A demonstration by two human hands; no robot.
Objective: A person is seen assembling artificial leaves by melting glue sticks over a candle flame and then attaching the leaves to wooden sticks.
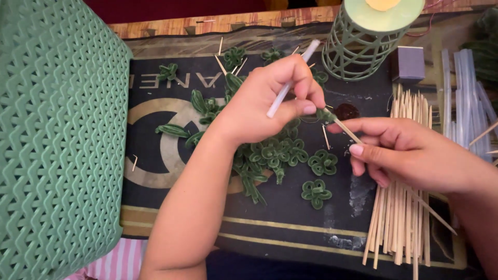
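1. Over the dark mat [290, 223], the left hand [270, 101] pinches a thin white stick [290, 83] between thumb and curled fingers, the stick slanting up toward the far edge of the table.
2. Just beside it, the right hand [410, 150] grips a thin wooden skewer [346, 129] between thumb and bent fingers, the skewer's tip pointing toward the left hand's fingertips.
3. Where that tip meets the left thumb sits a small green piece [326, 115], touching both; whether it is fixed to the skewer I cannot tell.
4. Beneath the hands, green looped flower shapes [322, 162] and narrow green leaf shapes [174, 130] lie scattered on the mat.
5. Under the right hand lies a bundle of wooden skewers [399, 228], reaching to the mat's near edge.
6. Further right rest clear glue sticks [461, 88].
7. At the far side stands a pale green openwork container [358, 52], with a small purple block [409, 63] just beside it.
8. Along the left stands a large green woven basket [52, 140].
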